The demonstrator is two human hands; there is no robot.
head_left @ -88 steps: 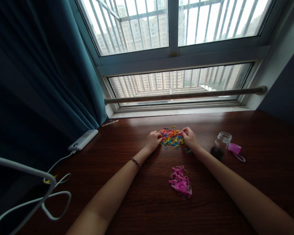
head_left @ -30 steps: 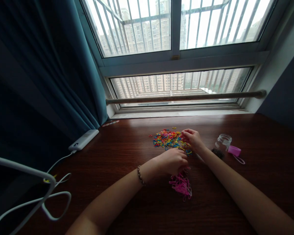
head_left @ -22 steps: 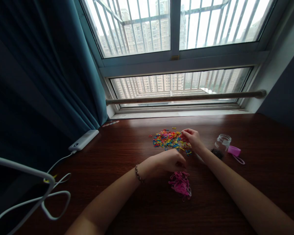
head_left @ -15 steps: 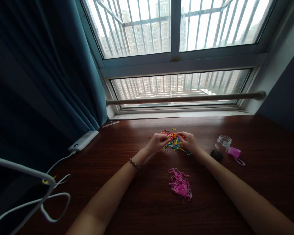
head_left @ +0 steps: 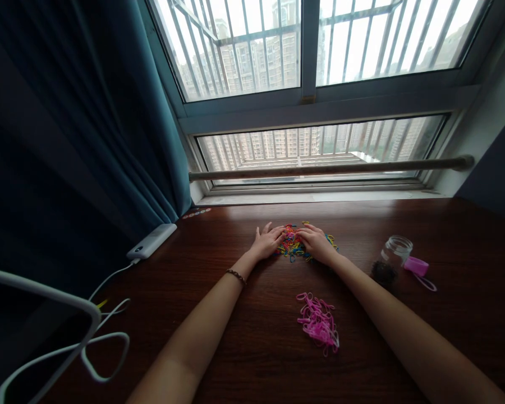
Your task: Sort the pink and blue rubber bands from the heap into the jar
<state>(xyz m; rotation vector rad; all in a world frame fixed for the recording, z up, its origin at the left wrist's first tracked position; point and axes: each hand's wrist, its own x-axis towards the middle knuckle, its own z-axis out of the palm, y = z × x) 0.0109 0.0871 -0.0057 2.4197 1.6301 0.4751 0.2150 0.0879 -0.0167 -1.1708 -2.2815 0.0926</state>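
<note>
A white power bank (head_left: 151,241) is seen at the left of the bench (head_left: 185,264); the left hand (head_left: 268,241) is laid flat, fingers spread, touching the colourful band pile (head_left: 293,245); the right hand (head_left: 315,242) is laid flat on that pile, pinching nothing; a pink band pile (head_left: 318,324) is seen nearer; a glass jar (head_left: 393,255) is set far right.
</note>
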